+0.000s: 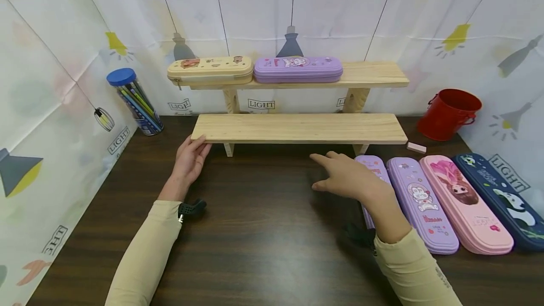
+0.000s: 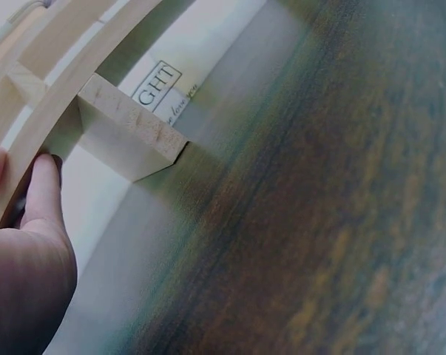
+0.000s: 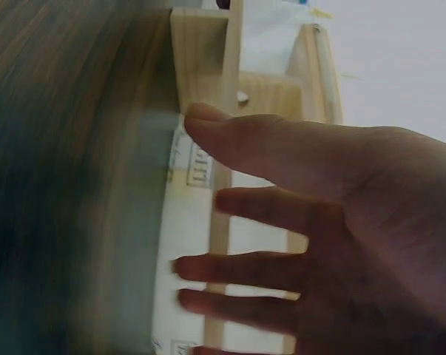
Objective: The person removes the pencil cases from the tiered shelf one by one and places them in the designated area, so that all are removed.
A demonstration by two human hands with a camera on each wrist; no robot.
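My left hand (image 1: 191, 159) grips the left front corner of the lower board of a two-tier wooden shelf (image 1: 297, 127). In the left wrist view, one digit reaches under the board beside a shelf leg (image 2: 126, 133). My right hand (image 1: 346, 174) hovers in front of the shelf's right half, fingers spread and holding nothing. The upper tier bears a cream pencil case (image 1: 210, 71) and a purple pencil case (image 1: 297, 71), side by side. Right of the right hand lies another purple pencil case (image 1: 422, 207); a further purple pencil case (image 1: 374, 164) is partly hidden by the right forearm.
A pink pencil case (image 1: 467, 207) and a navy panda pencil case (image 1: 516, 207) complete the row at right. Behind them are a small pink block (image 1: 416, 147) and a red bucket (image 1: 446, 114). A blue-lidded jar of pencils (image 1: 136, 103) stands at back left. Patterned cloth (image 1: 331, 8) surrounds the table.
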